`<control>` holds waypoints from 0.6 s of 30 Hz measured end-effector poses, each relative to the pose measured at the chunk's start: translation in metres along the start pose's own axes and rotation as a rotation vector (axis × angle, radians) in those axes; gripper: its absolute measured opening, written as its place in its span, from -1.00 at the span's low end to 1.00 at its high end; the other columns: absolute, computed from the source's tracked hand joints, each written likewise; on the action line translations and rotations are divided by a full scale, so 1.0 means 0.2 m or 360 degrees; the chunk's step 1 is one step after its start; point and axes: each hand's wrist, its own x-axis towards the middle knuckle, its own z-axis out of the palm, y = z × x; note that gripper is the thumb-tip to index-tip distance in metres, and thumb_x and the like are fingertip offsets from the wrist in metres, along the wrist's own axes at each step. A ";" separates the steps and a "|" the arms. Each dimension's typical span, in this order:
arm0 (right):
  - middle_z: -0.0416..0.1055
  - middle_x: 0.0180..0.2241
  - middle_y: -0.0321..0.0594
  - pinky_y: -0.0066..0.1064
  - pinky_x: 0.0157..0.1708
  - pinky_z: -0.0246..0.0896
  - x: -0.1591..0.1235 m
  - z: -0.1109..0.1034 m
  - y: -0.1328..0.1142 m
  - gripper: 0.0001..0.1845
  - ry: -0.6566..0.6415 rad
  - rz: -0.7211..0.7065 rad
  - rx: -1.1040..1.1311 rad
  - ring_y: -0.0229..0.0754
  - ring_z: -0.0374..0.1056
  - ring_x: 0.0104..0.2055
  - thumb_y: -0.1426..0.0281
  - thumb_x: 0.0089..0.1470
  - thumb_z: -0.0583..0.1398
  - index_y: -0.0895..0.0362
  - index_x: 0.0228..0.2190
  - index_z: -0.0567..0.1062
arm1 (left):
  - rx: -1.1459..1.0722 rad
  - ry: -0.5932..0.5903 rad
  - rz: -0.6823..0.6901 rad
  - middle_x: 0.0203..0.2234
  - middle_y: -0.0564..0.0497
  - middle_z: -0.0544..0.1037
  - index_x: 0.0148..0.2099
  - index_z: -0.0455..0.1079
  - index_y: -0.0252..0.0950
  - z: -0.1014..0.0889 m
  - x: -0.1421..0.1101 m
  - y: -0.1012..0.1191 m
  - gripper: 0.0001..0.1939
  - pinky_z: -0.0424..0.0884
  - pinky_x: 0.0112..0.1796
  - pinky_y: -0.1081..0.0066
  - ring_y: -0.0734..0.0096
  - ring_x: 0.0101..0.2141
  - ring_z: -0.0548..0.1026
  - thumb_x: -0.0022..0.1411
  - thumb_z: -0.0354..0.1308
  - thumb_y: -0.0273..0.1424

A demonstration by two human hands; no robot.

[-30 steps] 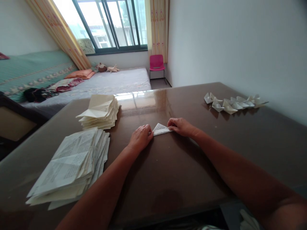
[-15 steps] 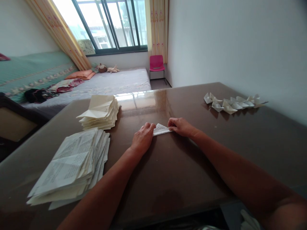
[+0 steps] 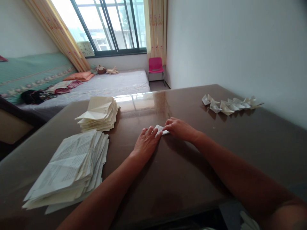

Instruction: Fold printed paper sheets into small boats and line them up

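Brown table (image 3: 172, 172), folded paper (image 3: 159, 128) between hands (image 3: 147, 140)

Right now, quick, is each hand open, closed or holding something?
Left hand: open, fingers spread, touching the folded paper.
Right hand: fingers bent, at the paper's right side; whether it grips can't be told.

white printed paper (image 3: 159, 128); brown table (image 3: 153, 188)

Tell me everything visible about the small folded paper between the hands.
The small folded paper is whitish, with lines of dark print and a pointed corner at the far side. It lies on the glossy brown table. Fingers of the left hand touch its left part, those of the right hand its right; they hide much of its outline and folds.
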 end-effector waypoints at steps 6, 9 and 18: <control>0.48 -0.22 -0.12 -0.41 -0.14 0.17 -0.02 0.00 0.03 -0.68 -0.0268 -0.0046 -0.0051 -0.15 0.37 -0.20 0.51 0.16 0.08 0.05 -0.21 0.60 | 0.0005 -0.0097 0.0091 -0.06 -0.20 0.39 0.23 0.13 -0.37 0.03 0.02 0.02 -0.56 0.32 -0.14 0.27 0.16 -0.06 0.31 0.33 -0.13 -0.49; 0.49 -0.20 -0.11 -0.42 -0.15 0.18 -0.04 -0.03 0.05 -0.68 -0.0343 0.0045 -0.0046 -0.13 0.40 -0.19 0.53 0.11 0.10 0.06 -0.24 0.61 | -0.0016 -0.0124 0.0097 -0.07 -0.19 0.38 0.24 0.12 -0.36 0.03 0.02 0.02 -0.55 0.35 -0.15 0.28 0.17 -0.07 0.31 0.32 -0.13 -0.51; 0.49 -0.17 -0.12 -0.41 -0.29 0.20 -0.07 -0.13 -0.02 -0.72 -0.0457 0.0272 -0.0199 -0.06 0.39 -0.12 0.46 0.12 0.11 -0.01 -0.24 0.60 | -0.0023 -0.0223 0.0081 0.00 -0.11 0.35 0.29 0.05 -0.12 -0.04 0.04 0.00 -0.51 0.39 -0.17 0.33 0.22 -0.09 0.32 0.35 -0.12 -0.43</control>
